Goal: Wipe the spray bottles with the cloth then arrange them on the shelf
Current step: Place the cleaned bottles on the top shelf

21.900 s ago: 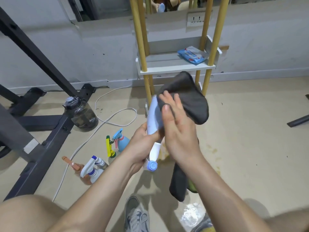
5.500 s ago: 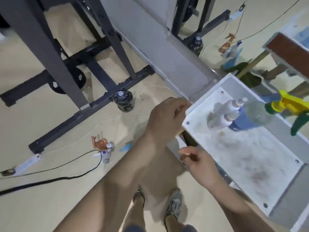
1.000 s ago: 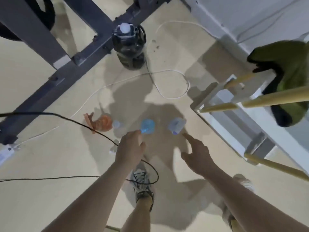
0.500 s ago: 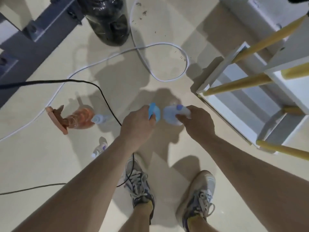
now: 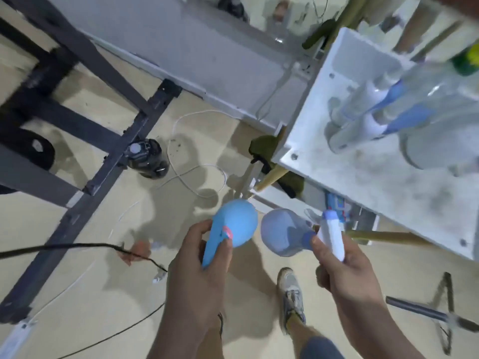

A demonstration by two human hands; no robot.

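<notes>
Head view: left hand [image 5: 197,263] grips one blue spray bottle [image 5: 234,225], right hand [image 5: 347,270] grips one clear spray bottle [image 5: 282,234].

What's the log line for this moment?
left hand: holds blue bottle | right hand: holds clear bottle | shelf: bottles on top | cloth: on shelf frame | floor: orange bottle

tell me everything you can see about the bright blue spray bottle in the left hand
The blue spray bottle has a round, bulbous sky-blue body, seemingly opaque plastic, and a matching trigger head with a small pink piece. The left hand curls round the head, holding it off the floor, base pointing away from the person. It is close beside the paler bottle in the right hand, apparently not touching.
</notes>
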